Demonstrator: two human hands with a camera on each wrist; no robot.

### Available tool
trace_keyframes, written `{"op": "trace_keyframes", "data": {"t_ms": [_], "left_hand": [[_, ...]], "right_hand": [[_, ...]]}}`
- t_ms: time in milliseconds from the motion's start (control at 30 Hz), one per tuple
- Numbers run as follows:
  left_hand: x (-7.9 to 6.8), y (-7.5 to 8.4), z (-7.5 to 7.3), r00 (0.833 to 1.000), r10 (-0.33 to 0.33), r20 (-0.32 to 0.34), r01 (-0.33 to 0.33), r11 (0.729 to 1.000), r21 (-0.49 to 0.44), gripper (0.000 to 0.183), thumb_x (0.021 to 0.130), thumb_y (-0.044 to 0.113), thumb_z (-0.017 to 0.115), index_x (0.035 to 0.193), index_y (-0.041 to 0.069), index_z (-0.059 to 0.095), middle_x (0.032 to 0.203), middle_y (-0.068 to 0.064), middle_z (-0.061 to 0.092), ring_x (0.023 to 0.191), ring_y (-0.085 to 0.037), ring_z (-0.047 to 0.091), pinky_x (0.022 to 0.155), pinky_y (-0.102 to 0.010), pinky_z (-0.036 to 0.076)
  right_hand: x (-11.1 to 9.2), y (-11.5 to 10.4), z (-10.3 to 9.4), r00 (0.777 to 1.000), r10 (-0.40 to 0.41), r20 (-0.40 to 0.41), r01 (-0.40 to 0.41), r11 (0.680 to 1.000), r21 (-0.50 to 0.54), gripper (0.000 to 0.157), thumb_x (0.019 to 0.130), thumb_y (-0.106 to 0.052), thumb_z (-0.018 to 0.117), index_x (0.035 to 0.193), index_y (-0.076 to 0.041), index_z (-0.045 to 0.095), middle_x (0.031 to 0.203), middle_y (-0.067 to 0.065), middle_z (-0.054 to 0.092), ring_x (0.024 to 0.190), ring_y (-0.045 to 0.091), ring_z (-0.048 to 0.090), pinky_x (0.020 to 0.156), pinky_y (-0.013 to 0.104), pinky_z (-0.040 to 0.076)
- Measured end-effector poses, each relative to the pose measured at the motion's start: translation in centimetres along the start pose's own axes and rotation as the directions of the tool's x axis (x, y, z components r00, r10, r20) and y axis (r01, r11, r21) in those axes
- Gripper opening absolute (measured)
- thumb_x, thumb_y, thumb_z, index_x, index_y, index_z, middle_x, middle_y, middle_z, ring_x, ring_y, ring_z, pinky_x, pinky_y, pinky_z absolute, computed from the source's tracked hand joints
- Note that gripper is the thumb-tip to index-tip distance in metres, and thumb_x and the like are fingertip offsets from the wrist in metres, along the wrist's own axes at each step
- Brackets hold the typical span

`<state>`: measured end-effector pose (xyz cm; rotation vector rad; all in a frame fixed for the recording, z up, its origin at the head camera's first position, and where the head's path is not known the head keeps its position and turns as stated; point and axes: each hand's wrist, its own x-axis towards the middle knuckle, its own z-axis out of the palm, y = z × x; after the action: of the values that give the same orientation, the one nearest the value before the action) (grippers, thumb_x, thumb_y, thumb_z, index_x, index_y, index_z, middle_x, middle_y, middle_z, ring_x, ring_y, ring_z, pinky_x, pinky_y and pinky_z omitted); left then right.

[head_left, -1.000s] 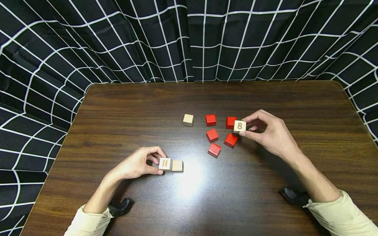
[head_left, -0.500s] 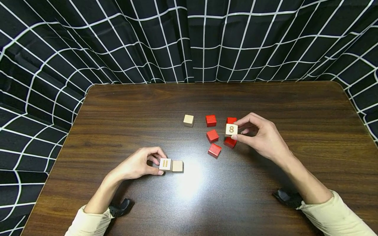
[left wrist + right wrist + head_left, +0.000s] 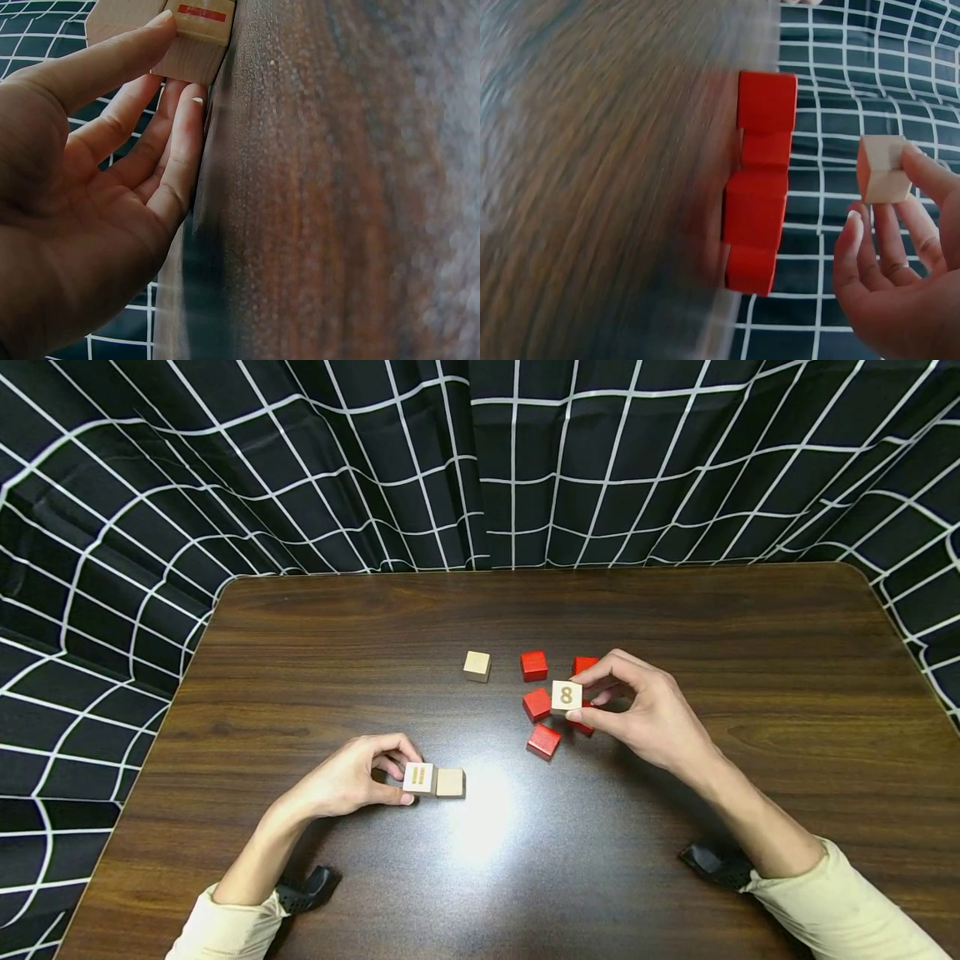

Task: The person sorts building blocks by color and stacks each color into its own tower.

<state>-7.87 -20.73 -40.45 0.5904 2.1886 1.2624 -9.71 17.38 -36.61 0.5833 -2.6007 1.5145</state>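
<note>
My left hand pinches a pale wooden cube marked with an equals sign between thumb and fingers. Against its right side sits a plain-topped wooden cube. The left wrist view shows a cube with a red bar by the tabletop and a second pale cube farther from it; which is which I cannot tell. My right hand pinches a wooden cube marked 8, raised above the red cubes. In the right wrist view this wooden cube hangs apart from the red ones.
Several red cubes lie grouped on the dark wooden table, some partly covered by my right hand. Left of them is another plain wooden cube. A black curtain with white grid lines surrounds the table's back and sides.
My right hand has carried the cube marked 8 leftward and slightly nearer, across the red cubes. My left hand and its cubes have stayed put.
</note>
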Motion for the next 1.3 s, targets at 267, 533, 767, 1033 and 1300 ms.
{"op": "trace_keyframes", "data": {"t_ms": [267, 533, 767, 1033, 1300], "left_hand": [[0.0, -0.2, 0.0, 1.000, 0.011, -0.002, -0.011, 1.000, -0.004, 0.035, 0.075, 0.005, 0.085, 0.103, 0.012, 0.066, 0.098, -0.001, 0.066, 0.088, -0.017, 0.065, 0.082, -0.028, 0.055], [0.0, -0.1, 0.0, 1.000, 0.011, 0.001, -0.011, 1.000, -0.003, 0.035, 0.075, 0.005, 0.085, 0.103, 0.013, 0.066, 0.098, -0.002, 0.066, 0.088, -0.018, 0.065, 0.082, -0.029, 0.055], [0.0, -0.2, 0.0, 1.000, 0.010, 0.004, -0.009, 1.000, -0.009, 0.035, 0.075, 0.006, 0.086, 0.104, 0.013, 0.066, 0.099, -0.002, 0.066, 0.089, -0.018, 0.065, 0.082, -0.029, 0.055], [0.0, -0.2, 0.0, 1.000, 0.010, 0.007, -0.010, 1.000, -0.019, 0.035, 0.075, 0.005, 0.085, 0.103, 0.013, 0.066, 0.100, -0.002, 0.066, 0.089, -0.018, 0.065, 0.082, -0.029, 0.055], [0.1, -0.2, 0.0, 1.000, 0.017, 0.009, -0.017, 1.000, -0.015, 0.034, 0.076, 0.004, 0.085, 0.103, 0.012, 0.066, 0.100, -0.002, 0.066, 0.088, -0.017, 0.065, 0.082, -0.028, 0.055]], "right_hand": [[0.0, -0.7, 1.0, 1.000, -0.016, 0.014, 0.015, 0.998, 0.060, 0.032, 0.074, -0.003, 0.087, 0.100, -0.014, 0.072, 0.094, -0.001, 0.064, 0.080, 0.022, 0.063, 0.070, 0.023, 0.055], [0.1, -1.2, 1.7, 0.999, -0.017, 0.029, 0.014, 0.995, 0.096, 0.034, 0.072, -0.002, 0.088, 0.098, -0.015, 0.072, 0.094, 0.003, 0.063, 0.079, 0.022, 0.063, 0.069, 0.023, 0.055], [0.0, -1.6, 2.5, 0.999, -0.029, 0.026, 0.027, 0.996, 0.086, 0.036, 0.069, -0.004, 0.090, 0.096, -0.018, 0.071, 0.093, -0.007, 0.065, 0.078, 0.019, 0.063, 0.068, 0.023, 0.053], [0.1, -2.0, 3.5, 0.997, -0.026, 0.075, 0.017, 0.993, 0.118, 0.035, 0.070, -0.002, 0.089, 0.094, -0.017, 0.069, 0.099, -0.008, 0.067, 0.079, 0.022, 0.063, 0.069, 0.027, 0.055], [0.3, -2.6, 4.5, 0.994, -0.049, 0.094, 0.035, 0.989, 0.145, 0.035, 0.068, -0.003, 0.090, 0.093, -0.017, 0.070, 0.096, -0.007, 0.065, 0.075, 0.025, 0.062, 0.064, 0.028, 0.054]]}}
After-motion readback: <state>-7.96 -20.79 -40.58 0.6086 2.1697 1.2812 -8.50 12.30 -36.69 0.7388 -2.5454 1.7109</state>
